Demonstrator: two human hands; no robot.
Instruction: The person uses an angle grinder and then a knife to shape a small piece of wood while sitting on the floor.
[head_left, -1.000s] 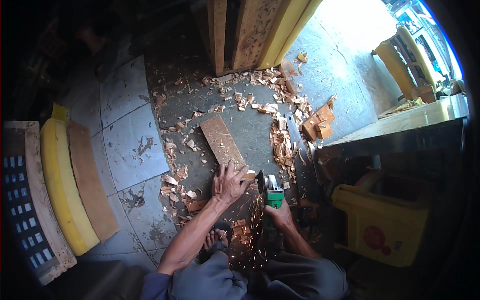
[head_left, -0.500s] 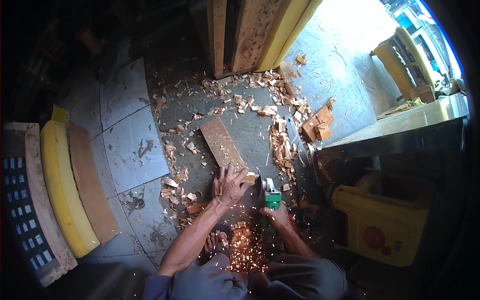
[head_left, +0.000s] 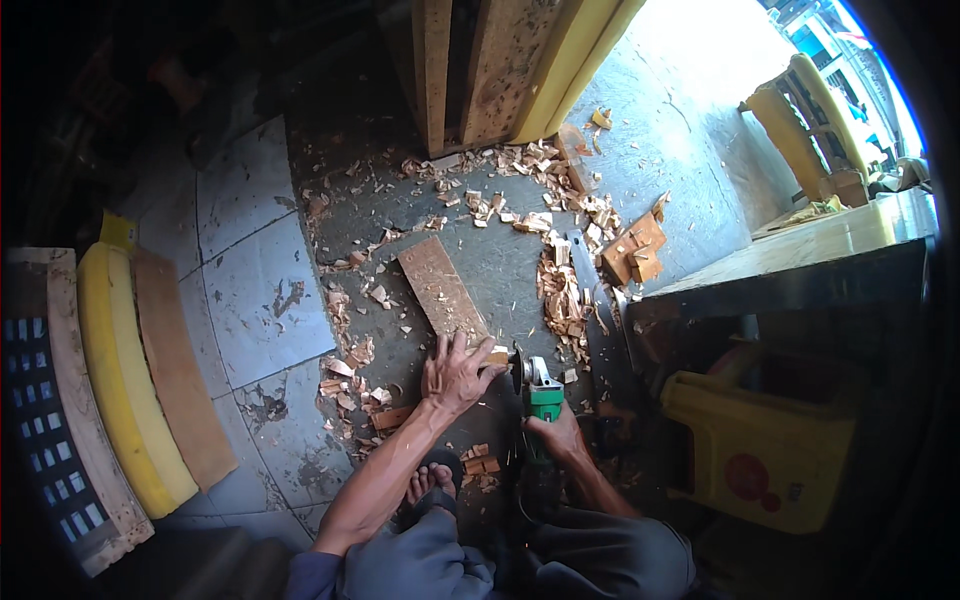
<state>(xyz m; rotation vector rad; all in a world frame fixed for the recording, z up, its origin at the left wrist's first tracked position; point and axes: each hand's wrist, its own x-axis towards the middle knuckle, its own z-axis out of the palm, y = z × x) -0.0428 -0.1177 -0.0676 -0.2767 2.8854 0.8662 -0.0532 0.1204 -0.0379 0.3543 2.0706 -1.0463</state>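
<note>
My left hand (head_left: 456, 378) presses down at the near end of a flat brown wooden board (head_left: 440, 285). Its thumb and fingers grip a small wooden piece (head_left: 497, 356), whose pale end shows beside the thumb; the rest is hidden. In my right hand (head_left: 561, 432) is a green angle grinder (head_left: 545, 398) with a silver head, fingers wrapped round its body. The dark grinder disc (head_left: 518, 370) stands right next to the wooden piece's end; whether they touch I cannot tell.
Wood chips (head_left: 565, 300) litter the floor. A handsaw (head_left: 590, 285) lies right of the board, near a wooden block (head_left: 635, 250). Yellow padded frames (head_left: 125, 380) stand left and far ahead. At right are a table (head_left: 800, 260) and yellow plastic container (head_left: 760, 450). My bare foot (head_left: 432, 480) is close below.
The shower of orange sparks between my legs has gone. Both hands, the board and the grinder stay in nearly the same place.
</note>
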